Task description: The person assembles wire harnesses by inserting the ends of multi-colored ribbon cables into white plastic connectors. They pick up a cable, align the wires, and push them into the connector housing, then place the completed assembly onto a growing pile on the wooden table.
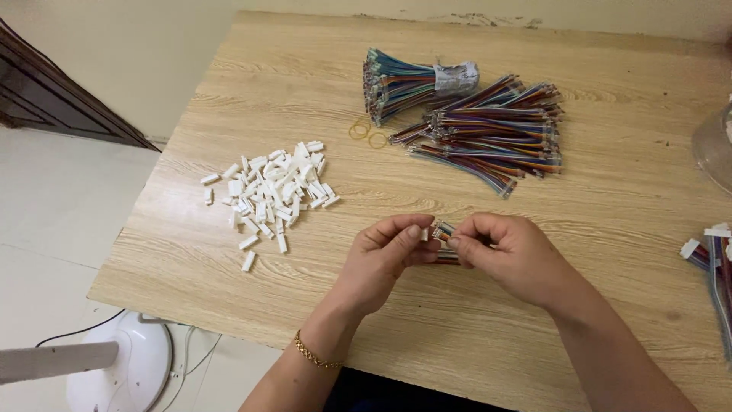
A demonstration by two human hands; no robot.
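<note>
1. Head view, lower centre: left hand (389,252), a gold chain bracelet (316,353) at its wrist, pinched narrow on a small white connector housing (425,234) held between thumb and forefinger.
2. Centre, just right of it: right hand (499,252), fingers closed on the end of a short multicoloured wire harness (444,232); the harness end sits just beside the housing, above the worktop (457,328).
3. Handling judgement: the harness looks light and limp, its terminal tips fine and easily bent, so it is best held close behind the tips; the housing appears rigid, light and slippery, best taken by its flat sides.
4. Centre left: loose pile of white housings (271,194), well apart from the hands.
5. Upper centre: bundled harnesses (488,133), one bunch wrapped in silver tape (456,78); two rubber bands (369,135) beside them.
6. Right edge: further harnesses with white ends (713,255), partly cut off.
7. Lower left: white fan base (122,366) on the floor.
</note>
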